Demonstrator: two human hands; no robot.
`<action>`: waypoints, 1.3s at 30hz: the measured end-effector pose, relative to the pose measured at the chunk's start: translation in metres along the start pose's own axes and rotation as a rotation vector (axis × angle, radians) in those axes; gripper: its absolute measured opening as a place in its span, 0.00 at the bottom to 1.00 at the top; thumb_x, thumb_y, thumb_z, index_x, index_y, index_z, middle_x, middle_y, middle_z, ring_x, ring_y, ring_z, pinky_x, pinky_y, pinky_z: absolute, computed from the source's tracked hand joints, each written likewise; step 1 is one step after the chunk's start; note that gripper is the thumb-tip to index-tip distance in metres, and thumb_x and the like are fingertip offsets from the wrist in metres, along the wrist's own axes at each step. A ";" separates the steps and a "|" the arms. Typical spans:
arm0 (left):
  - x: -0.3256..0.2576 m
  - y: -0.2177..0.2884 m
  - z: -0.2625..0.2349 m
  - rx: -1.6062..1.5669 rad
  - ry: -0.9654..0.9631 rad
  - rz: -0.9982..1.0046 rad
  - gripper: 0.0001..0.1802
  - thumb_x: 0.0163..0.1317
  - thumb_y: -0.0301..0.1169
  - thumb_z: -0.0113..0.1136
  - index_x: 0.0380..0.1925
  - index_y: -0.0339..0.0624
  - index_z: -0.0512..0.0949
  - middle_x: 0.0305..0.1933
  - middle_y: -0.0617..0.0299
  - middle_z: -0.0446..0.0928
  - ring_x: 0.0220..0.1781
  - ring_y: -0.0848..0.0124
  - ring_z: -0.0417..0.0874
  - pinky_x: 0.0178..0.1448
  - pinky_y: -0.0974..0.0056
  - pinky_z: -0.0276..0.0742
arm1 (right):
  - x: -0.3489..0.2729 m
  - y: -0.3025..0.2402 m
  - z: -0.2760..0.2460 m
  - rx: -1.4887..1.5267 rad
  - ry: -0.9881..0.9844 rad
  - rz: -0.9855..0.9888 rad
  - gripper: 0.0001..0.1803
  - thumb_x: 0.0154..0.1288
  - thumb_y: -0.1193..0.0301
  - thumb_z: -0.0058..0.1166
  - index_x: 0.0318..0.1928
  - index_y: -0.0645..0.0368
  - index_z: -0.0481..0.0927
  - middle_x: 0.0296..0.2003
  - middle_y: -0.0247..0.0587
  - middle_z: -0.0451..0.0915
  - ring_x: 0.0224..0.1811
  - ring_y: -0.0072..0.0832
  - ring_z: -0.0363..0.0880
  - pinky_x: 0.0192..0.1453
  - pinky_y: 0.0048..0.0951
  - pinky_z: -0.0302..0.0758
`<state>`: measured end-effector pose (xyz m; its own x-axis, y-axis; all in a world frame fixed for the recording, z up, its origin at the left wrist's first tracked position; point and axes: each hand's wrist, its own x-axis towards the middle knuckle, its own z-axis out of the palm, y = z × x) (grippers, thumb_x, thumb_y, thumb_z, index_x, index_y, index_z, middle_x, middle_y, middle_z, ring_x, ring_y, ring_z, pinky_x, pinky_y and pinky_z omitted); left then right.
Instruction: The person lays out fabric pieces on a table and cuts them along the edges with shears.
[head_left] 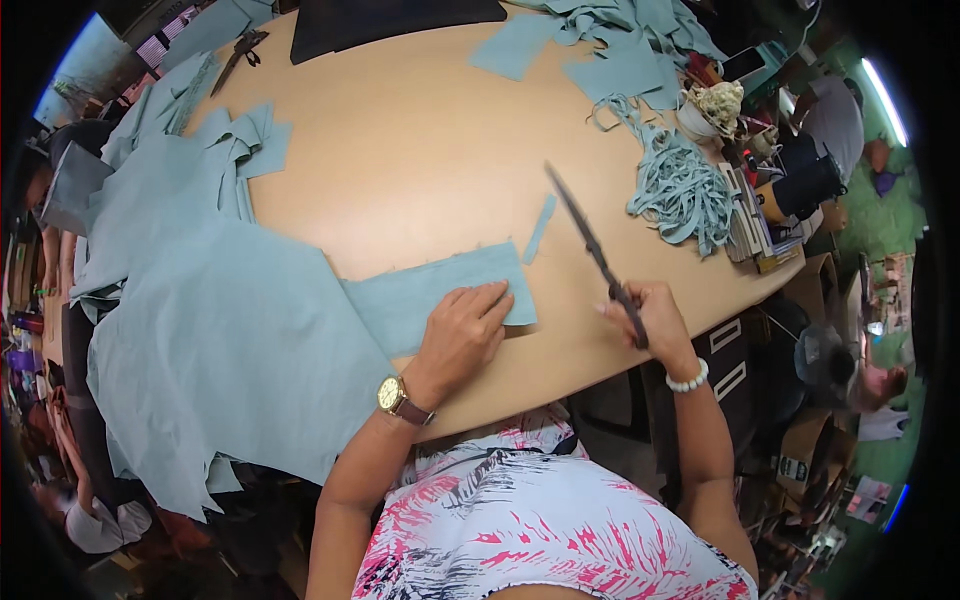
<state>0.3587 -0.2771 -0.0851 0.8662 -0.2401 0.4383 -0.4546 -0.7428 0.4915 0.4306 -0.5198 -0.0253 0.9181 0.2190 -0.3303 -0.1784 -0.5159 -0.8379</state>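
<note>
L hand [462,335] on cloth [440,295] — R hand [650,315], scissors [590,245]

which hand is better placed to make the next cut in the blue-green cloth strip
Right, most likely. The right hand already grips the scissors, blades angled over the table beside the cloth strip. The left hand lies flat on the strip, pinning it.
</note>
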 end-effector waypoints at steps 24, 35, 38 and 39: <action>-0.052 0.019 -0.129 0.626 0.379 -0.648 0.38 0.50 0.46 0.64 0.55 0.33 0.65 0.57 0.43 0.67 0.60 0.50 0.66 0.61 0.51 0.62 | 0.062 -0.019 0.031 -0.941 0.217 -0.635 0.15 0.46 0.69 0.61 0.34 0.66 0.76 0.38 0.52 0.76 0.43 0.45 0.74 0.45 0.38 0.71; -0.183 0.029 -0.129 1.003 0.634 -1.217 0.40 0.47 0.41 0.65 0.60 0.37 0.61 0.40 0.53 0.71 0.42 0.54 0.72 0.45 0.54 0.68 | 0.084 -0.122 0.262 -0.608 -0.271 -0.950 0.23 0.52 0.58 0.60 0.37 0.67 0.75 0.41 0.50 0.74 0.46 0.42 0.70 0.53 0.36 0.66; -0.188 0.006 -0.126 1.051 0.712 -1.085 0.31 0.51 0.33 0.62 0.56 0.40 0.67 0.40 0.52 0.73 0.42 0.53 0.73 0.45 0.55 0.69 | 0.076 -0.114 0.290 0.147 -0.439 -0.998 0.14 0.52 0.66 0.60 0.26 0.65 0.74 0.30 0.45 0.76 0.30 0.32 0.73 0.35 0.30 0.70; -0.190 0.000 -0.131 1.046 0.712 -1.088 0.31 0.51 0.33 0.62 0.56 0.40 0.67 0.40 0.52 0.73 0.42 0.53 0.73 0.45 0.55 0.69 | 0.074 -0.113 0.283 0.143 -0.440 -0.996 0.14 0.52 0.66 0.60 0.26 0.65 0.74 0.30 0.45 0.76 0.30 0.32 0.73 0.35 0.30 0.70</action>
<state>0.1669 -0.1492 -0.0697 0.2690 0.7295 0.6289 0.8360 -0.5011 0.2236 0.4185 -0.2105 -0.0781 0.4716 0.7754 0.4200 0.5077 0.1507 -0.8483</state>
